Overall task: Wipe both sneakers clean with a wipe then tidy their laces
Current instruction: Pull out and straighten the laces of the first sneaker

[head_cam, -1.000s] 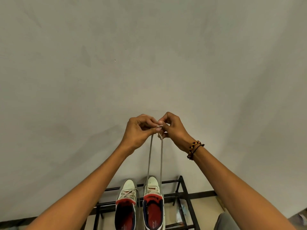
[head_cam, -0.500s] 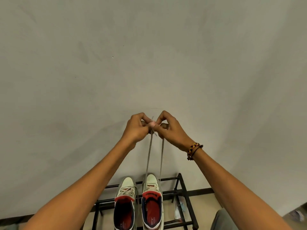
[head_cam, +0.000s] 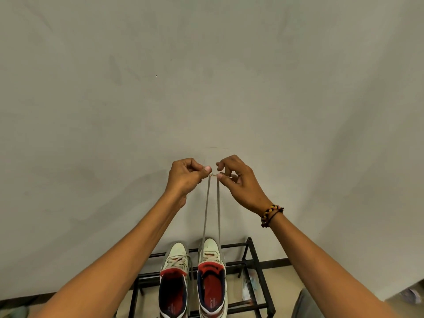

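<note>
Hands parted since earlier | left hand (head_cam: 185,177), right hand (head_cam: 238,180) pinching right sneaker's (head_cam: 212,278) lace ends (head_cam: 212,210) | left sneaker (head_cam: 175,281) laced | rack (head_cam: 257,269) front | wipe unseen, tidying unfinished

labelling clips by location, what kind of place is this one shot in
Probably a home entryway or hallway. A black metal shoe rack stands against a plain bare wall with a dark skirting strip, and two sneakers, one on the left and one on the right, sit on its top tier.
</note>
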